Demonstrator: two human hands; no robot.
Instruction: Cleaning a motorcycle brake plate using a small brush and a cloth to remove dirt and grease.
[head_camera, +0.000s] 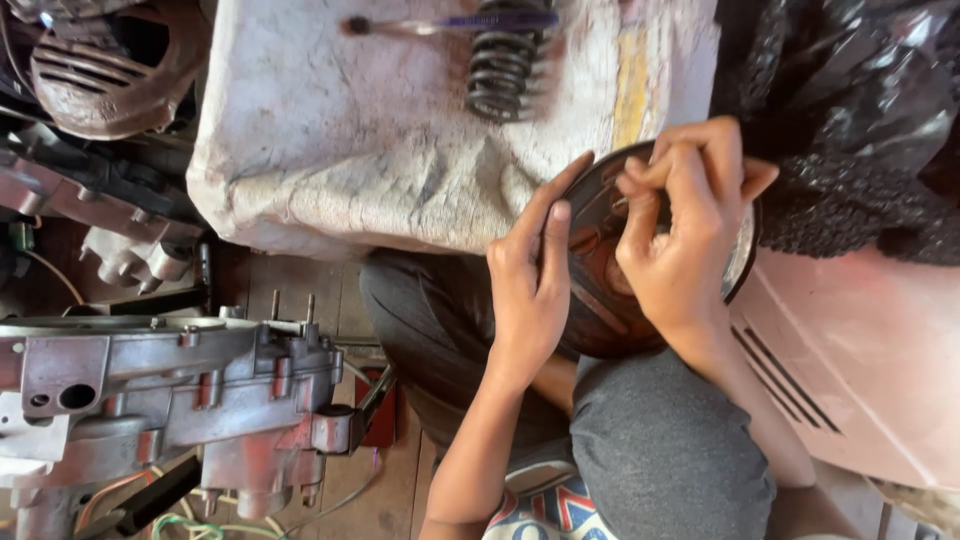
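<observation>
The left hand (530, 285) is steadying a dark round drum (600, 290) (resting over the knees), fingers flat along its rim. The right hand (680, 235) is pinching its grip together inside the drum; what it pinches is too small to tell.

Pretty cramped here. The big metal engine casing (170, 390) hogs the near left, and black plastic sheeting (850, 110) plus a pink body panel (860, 360) wall off the right. Best open room is the dirty white cloth (350, 130) at far middle, with only a coil spring (500, 60) and a thin purple-handled tool (450, 22) on its far edge.
</observation>
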